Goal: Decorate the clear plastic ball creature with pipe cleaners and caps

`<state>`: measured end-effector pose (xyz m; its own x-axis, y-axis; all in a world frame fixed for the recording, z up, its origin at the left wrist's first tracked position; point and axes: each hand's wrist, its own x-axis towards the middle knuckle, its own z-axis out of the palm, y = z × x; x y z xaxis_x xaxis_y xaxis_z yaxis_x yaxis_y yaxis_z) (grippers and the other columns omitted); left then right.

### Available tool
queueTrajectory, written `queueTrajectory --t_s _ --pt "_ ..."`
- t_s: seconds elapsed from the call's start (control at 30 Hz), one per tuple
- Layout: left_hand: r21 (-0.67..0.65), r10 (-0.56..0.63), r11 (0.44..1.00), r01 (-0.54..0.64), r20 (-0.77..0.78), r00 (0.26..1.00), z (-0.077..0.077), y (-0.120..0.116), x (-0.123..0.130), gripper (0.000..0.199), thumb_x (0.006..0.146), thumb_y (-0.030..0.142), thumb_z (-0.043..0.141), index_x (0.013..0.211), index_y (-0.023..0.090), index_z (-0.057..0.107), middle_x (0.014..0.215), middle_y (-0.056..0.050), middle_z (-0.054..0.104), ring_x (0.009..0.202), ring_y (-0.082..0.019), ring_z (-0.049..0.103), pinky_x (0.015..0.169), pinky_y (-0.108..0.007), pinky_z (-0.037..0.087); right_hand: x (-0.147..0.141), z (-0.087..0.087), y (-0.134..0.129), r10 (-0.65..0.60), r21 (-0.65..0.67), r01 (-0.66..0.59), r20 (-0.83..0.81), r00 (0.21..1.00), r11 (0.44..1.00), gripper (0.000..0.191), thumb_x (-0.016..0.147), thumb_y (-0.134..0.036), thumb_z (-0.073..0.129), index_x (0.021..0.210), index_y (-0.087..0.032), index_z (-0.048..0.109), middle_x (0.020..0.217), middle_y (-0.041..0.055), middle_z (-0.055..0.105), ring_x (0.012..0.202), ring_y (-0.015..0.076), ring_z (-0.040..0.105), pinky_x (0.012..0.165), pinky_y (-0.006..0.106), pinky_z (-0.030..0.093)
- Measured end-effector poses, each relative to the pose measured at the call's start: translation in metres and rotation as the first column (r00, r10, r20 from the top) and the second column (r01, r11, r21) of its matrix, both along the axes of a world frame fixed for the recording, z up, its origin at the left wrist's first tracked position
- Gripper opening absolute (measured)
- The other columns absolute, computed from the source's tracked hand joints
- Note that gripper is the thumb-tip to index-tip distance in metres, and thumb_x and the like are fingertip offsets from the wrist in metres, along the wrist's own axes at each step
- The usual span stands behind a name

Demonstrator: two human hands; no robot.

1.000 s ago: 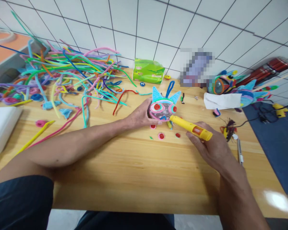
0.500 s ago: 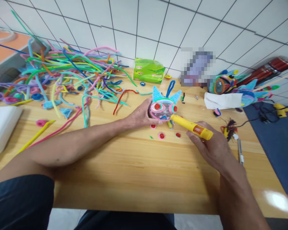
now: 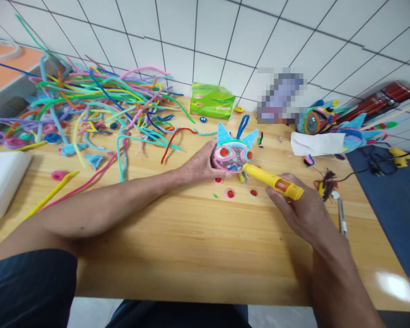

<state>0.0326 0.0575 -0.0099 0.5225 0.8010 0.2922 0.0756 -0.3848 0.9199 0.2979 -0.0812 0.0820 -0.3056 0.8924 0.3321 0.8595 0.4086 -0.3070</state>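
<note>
My left hand (image 3: 205, 163) is wrapped round the left side of a pipe-cleaner animal head (image 3: 237, 158). It has light-blue pointed ears, red eyes ringed in pink and white, a dark round face, and a blue loop on top. In my right hand (image 3: 302, 207) is a yellow glue gun (image 3: 269, 179), its front end right against the lower right edge of the head. Whether the two touch, I cannot tell. Below the head lie small red discs with pale rims, one of them a pink-edged disc (image 3: 230, 193). A tiny green scrap (image 3: 215, 196) is beside them.
Pipe cleaners (image 3: 116, 100) are heaped at the back left, near a white box (image 3: 5, 182). A green tissue pack (image 3: 212, 101) stands by the tiled wall. At right are a white paper piece (image 3: 317, 143), finished crafts, a red flask (image 3: 379, 102), a cutter (image 3: 342, 218) and a cord.
</note>
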Motion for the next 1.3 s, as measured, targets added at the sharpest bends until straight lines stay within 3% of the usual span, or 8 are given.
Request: queueTrajectory --t_s 0.27,0.6,1.1,1.3 --pt "0.012 -0.006 1.000 0.006 -0.009 1.000 -0.0003 0.0003 0.0002 0.078 0.073 0.044 0.095 0.134 0.020 0.054 0.136 -0.013 0.067 0.131 -0.034 0.065 0.113 -0.053 0.057 -0.0004 -0.0003 0.0002 -0.034 0.026 0.033 0.012 0.999 0.999 0.011 0.106 -0.037 0.058 0.106 -0.027 0.062 0.081 0.0005 0.067 0.067 0.0198 0.065 0.060 0.032 0.045" --pt "-0.017 -0.011 1.000 0.011 0.006 1.000 0.0023 -0.0019 0.0007 0.077 0.074 0.043 0.095 0.135 0.021 0.054 0.131 -0.012 0.069 0.128 -0.033 0.067 0.108 -0.053 0.060 -0.0024 0.0031 -0.0010 0.036 0.012 -0.036 0.017 0.999 0.999 0.007 0.107 -0.032 0.057 0.107 -0.026 0.062 0.088 0.0012 0.071 0.070 0.0182 0.068 0.061 0.030 0.047" --pt "-0.045 -0.017 0.999 0.018 0.014 1.000 0.0043 -0.0035 0.0009 0.078 0.074 0.044 0.095 0.136 0.021 0.053 0.133 -0.013 0.069 0.126 -0.033 0.068 0.110 -0.052 0.058 -0.0025 -0.0020 -0.0001 -0.009 0.026 0.009 -0.003 1.000 1.000 0.008 0.105 -0.033 0.060 0.109 -0.026 0.063 0.088 0.0011 0.071 0.069 0.0197 0.068 0.062 0.031 0.047" --pt "-0.035 -0.012 0.999 0.012 -0.005 1.000 0.0028 -0.0018 0.0006 0.077 0.074 0.045 0.095 0.133 0.019 0.053 0.135 -0.014 0.068 0.127 -0.032 0.067 0.112 -0.052 0.057 -0.0045 0.0023 -0.0005 0.027 0.037 -0.027 -0.018 0.999 0.999 0.007 0.106 -0.033 0.059 0.108 -0.027 0.063 0.088 0.0014 0.071 0.071 0.0199 0.068 0.063 0.031 0.048"
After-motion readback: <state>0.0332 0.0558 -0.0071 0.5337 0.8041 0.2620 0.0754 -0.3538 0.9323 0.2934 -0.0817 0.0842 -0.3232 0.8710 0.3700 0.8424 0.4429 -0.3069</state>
